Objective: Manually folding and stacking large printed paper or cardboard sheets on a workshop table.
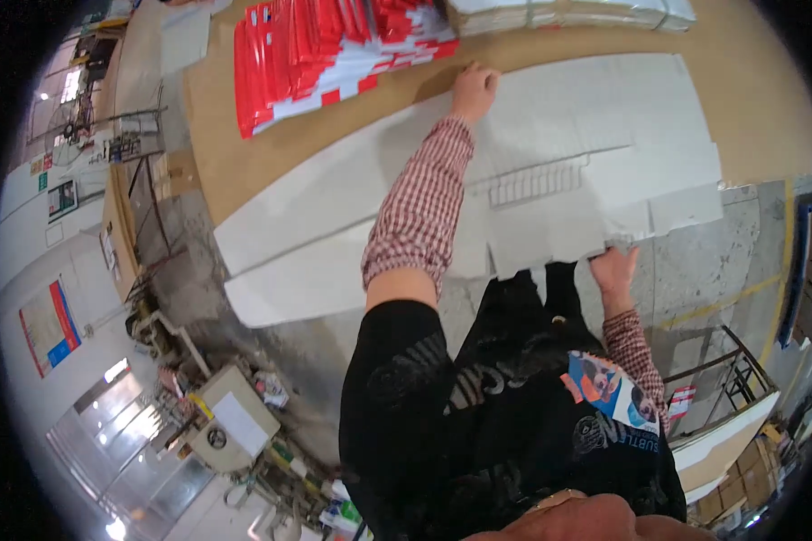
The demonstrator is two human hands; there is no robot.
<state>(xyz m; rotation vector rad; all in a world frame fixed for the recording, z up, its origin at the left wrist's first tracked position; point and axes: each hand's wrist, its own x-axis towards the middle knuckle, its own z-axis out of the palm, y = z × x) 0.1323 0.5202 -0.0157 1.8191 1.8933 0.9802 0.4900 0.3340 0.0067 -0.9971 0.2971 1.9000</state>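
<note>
A large white die-cut cardboard sheet lies flat across the brown work surface, its near edge overhanging towards my body. At its far edge is my left hand, closed, with fingers curled on the sheet's border. The fingertips are partly hidden. My right hand grips the near edge on the right, thumb out to the side and fingers hidden at the cardboard. Slots and a row of narrow cuts show in the sheet between the hands. Checked sleeve covers reach up both forearms.
Beyond the sheet sits a pile of red and white printed pieces, beside a strapped stack of pale cardboard. A brown board covers the worktop. A metal-framed cart stands behind on the right; a beige machine stands left.
</note>
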